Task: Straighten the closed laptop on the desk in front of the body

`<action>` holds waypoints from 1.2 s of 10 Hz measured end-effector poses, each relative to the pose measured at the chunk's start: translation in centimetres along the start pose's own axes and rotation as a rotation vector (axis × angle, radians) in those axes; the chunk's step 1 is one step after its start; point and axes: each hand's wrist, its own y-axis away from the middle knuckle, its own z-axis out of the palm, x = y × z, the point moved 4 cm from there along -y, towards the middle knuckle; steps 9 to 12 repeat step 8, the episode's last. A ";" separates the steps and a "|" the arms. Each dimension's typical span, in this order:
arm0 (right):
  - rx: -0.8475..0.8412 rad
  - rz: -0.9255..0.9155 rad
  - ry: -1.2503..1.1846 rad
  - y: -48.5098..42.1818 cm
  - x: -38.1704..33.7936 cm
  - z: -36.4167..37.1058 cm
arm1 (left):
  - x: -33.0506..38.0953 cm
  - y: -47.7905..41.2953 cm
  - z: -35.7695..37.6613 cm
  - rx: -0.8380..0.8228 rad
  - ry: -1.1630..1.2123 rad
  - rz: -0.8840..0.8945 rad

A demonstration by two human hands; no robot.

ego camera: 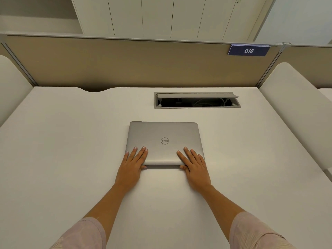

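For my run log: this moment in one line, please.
left hand: fingers flat on closed silver laptop, thumb at near edge; right hand: same

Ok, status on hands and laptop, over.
Left hand and right hand flat on laptop lid, thumbs at front edge. Laptop closed, about square to desk. Cable hatch behind, well apart.

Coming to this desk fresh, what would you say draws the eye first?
The closed silver laptop lies at the centre of the desk, left hand and right hand flat on its near corners. Behind it is an open cable hatch, and a blue 016 sign hangs on the partition, upper right.
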 end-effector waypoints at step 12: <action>-0.165 -0.184 0.011 6.2 -3.4 1.6 | 3.0 6.7 3.9 0.068 0.116 -0.054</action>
